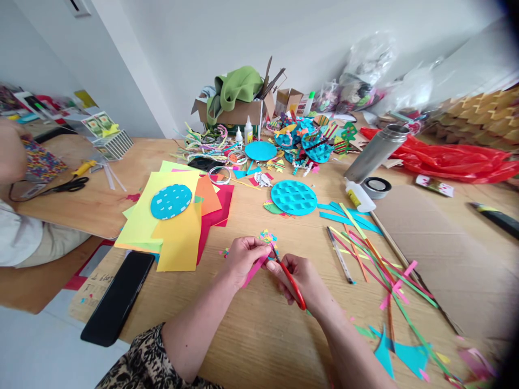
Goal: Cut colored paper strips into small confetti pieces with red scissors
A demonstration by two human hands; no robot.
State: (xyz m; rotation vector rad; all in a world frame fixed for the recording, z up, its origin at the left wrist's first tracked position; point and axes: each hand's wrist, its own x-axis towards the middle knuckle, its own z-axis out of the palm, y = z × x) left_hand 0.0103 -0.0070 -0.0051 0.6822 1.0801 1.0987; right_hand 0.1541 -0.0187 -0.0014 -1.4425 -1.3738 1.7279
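My left hand (pixel 245 259) pinches a pink paper strip (pixel 254 272), its loose end hanging down toward me. Closed around the red-handled scissors (pixel 292 283) is my right hand (pixel 302 275); the blades reach the strip's far end near my left fingertips. Just beyond them lies a small heap of colourful paper snippets (pixel 268 236). Farther off sits a blue oval paper piece with raised folds (pixel 294 198), a green patterned piece (pixel 273 207) showing under its edge. To the left, a blue oval with pale patches (pixel 171 201) rests on yellow paper sheets (pixel 140 216).
A black phone (pixel 118 298) lies at front left. On the right are paper strips (pixel 389 270), a pen (pixel 340 254), a glue bottle (pixel 360 195), a steel flask (pixel 377 154) and cardboard (pixel 454 254). A box (pixel 239 112) stands behind. Another person's arm (pixel 12 151) shows at far left.
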